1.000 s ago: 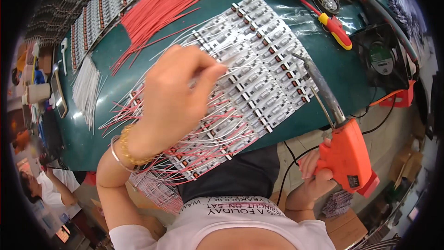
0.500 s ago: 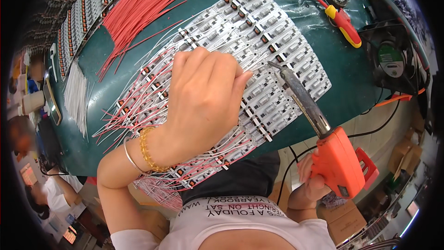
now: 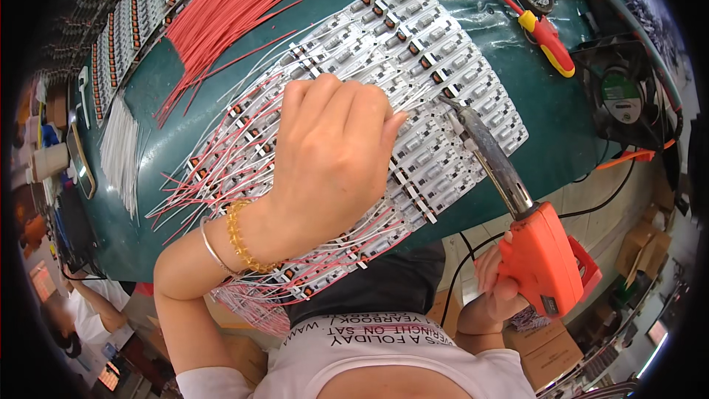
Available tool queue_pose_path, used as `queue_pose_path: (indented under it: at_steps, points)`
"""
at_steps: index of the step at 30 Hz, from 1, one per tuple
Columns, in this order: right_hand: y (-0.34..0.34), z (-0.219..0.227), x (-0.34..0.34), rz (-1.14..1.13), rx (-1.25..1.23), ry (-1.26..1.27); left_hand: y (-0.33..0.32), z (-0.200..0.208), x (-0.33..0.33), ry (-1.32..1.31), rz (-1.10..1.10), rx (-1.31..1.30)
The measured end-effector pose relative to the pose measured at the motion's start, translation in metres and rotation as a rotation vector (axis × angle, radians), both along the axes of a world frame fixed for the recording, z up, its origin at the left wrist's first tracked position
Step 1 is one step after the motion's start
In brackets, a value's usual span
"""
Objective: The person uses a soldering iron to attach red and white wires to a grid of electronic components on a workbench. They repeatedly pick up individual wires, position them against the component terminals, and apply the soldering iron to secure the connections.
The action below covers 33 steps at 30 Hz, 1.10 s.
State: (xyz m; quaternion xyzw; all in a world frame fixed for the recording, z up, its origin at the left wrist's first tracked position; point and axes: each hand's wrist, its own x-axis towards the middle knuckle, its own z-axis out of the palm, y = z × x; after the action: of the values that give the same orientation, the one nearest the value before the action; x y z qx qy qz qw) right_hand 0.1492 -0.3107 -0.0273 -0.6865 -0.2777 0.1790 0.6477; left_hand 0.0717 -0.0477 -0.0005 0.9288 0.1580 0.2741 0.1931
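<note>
My left hand (image 3: 332, 151) is closed in a pinch over a panel of small circuit boards (image 3: 484, 92). A thin white wire seems to run from its fingertips, though the hand covers most of it. Around my right hand (image 3: 496, 284) the fingers are wrapped on the grip of an orange-red soldering gun (image 3: 546, 262). Its dark, slanted tip reaches the boards just right of my left fingertips; whether it touches is too small to tell. Red and white wires (image 3: 221, 170) trail off the panel's left side.
Left of the panel lie bundles of red wires (image 3: 214, 22) and white wires (image 3: 120, 148), with more board panels (image 3: 140, 26) beyond. A red-yellow screwdriver (image 3: 550, 44) and a black fan (image 3: 620, 96) are at right. A black cable (image 3: 591, 210) hangs below the green table (image 3: 546, 148).
The soldering gun and its tip have shifted slightly to the right. My left hand stays pinched, moving a touch to the right.
</note>
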Motion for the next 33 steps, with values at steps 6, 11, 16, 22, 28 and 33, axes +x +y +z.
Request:
queue_pose_path:
  at_steps: [6,11,16,22,28,33]
  points:
    - [0.0,0.008,0.003,0.011,0.096,0.123,0.01,0.005,-0.002,-0.13,-0.006,0.124]
    - [-0.007,0.009,0.003,0.018,0.121,0.175,-0.004,0.025,-0.003,0.008,-0.031,-0.251]
    - [-0.02,0.003,-0.001,0.032,0.081,0.155,-0.007,0.007,0.0,0.027,-0.03,-0.17]
    - [-0.025,0.001,0.0,0.046,-0.125,-0.026,-0.008,0.005,0.001,0.028,-0.037,-0.14]
    - [-0.028,0.007,-0.004,0.009,-0.275,-0.084,-0.008,0.003,0.001,0.017,-0.034,-0.124]
    - [-0.024,0.008,0.004,0.125,-0.101,0.029,-0.009,0.004,0.001,0.02,-0.032,-0.118]
